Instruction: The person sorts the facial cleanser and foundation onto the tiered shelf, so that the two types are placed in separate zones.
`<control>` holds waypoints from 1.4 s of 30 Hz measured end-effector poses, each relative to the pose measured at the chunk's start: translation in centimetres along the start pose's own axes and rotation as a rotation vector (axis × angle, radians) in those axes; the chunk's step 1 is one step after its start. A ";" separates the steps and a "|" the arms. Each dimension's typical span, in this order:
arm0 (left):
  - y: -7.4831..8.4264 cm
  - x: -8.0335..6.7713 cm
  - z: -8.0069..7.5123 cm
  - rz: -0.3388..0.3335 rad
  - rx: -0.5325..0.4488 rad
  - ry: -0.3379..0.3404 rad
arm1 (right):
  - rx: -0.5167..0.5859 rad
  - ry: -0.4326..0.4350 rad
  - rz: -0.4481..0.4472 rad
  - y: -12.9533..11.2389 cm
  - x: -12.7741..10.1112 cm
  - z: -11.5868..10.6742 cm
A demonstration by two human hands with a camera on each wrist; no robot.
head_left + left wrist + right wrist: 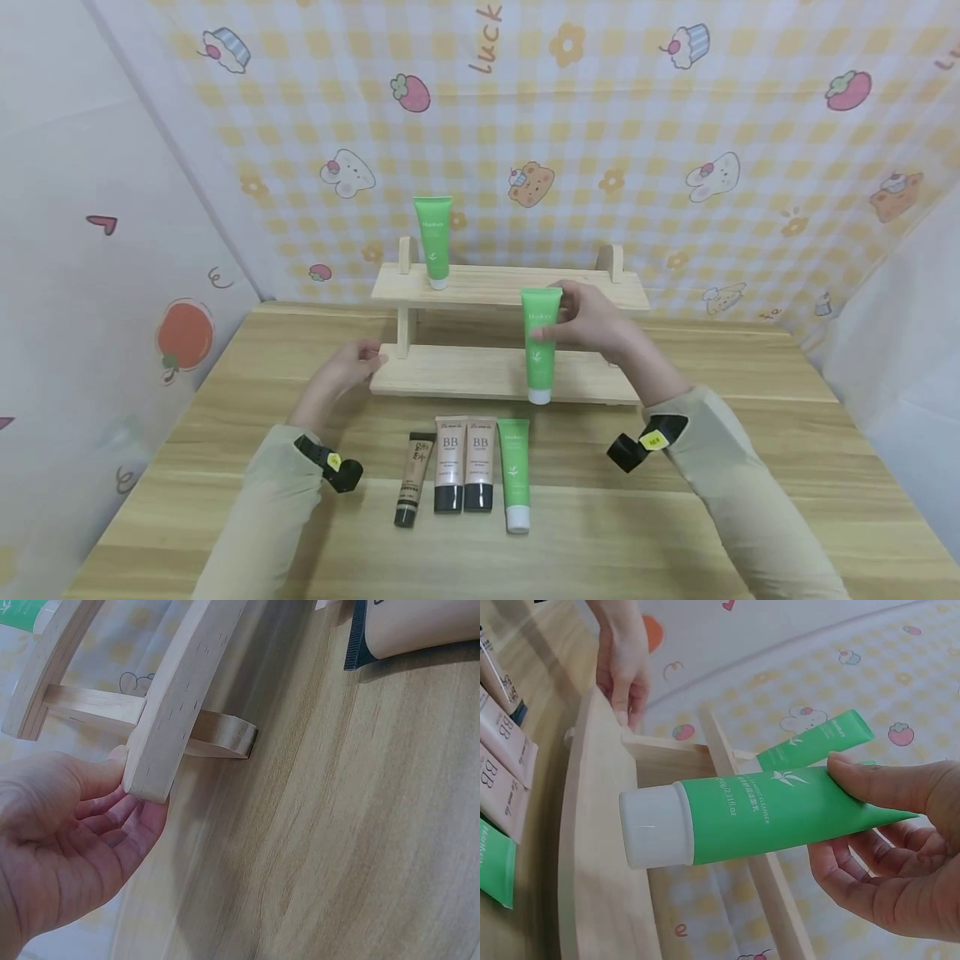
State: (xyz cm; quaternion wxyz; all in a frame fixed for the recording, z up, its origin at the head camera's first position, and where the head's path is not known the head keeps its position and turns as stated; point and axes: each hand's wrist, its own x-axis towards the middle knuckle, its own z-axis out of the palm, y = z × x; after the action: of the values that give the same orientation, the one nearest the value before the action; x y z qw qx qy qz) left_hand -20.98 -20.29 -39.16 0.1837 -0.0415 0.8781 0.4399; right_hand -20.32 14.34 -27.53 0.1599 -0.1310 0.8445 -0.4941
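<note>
My right hand (592, 319) pinches a green cleanser tube (539, 350) with its white cap down, in front of the two-tier wooden shelf (465, 371). In the right wrist view the thumb lies on the near face of this tube (757, 814) and the fingers are behind it. My left hand (348, 367) grips the left end of the lower board (161, 727), thumb on top and fingers beneath. Another green tube (435, 242) stands cap down on the upper board (510, 286), toward its left end.
On the wooden table (600, 542) before the shelf lie a slim brown tube (414, 479), two pink BB cream tubes (450, 462) and a third green tube (515, 475), side by side. A patterned cloth (562, 125) hangs behind the shelf.
</note>
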 end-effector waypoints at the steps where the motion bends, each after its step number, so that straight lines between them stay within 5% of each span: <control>1: 0.0 0.0 0.0 0.001 0.003 -0.002 | -0.011 0.004 0.003 -0.2 0.0 -0.1; 17: -0.1 0.1 0.1 0.002 0.019 0.008 | -0.034 0.040 0.027 -2.0 1.0 -0.9; 42: -0.3 0.0 0.1 -0.004 0.001 0.002 | 0.082 0.153 0.010 -4.6 4.0 -2.2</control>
State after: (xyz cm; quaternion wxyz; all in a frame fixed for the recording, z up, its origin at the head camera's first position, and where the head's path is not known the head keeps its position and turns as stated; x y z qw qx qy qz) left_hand -20.91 -20.39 -39.41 0.1838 -0.0434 0.8783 0.4392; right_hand -24.60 12.36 -23.05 0.1029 -0.0820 0.8339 -0.5360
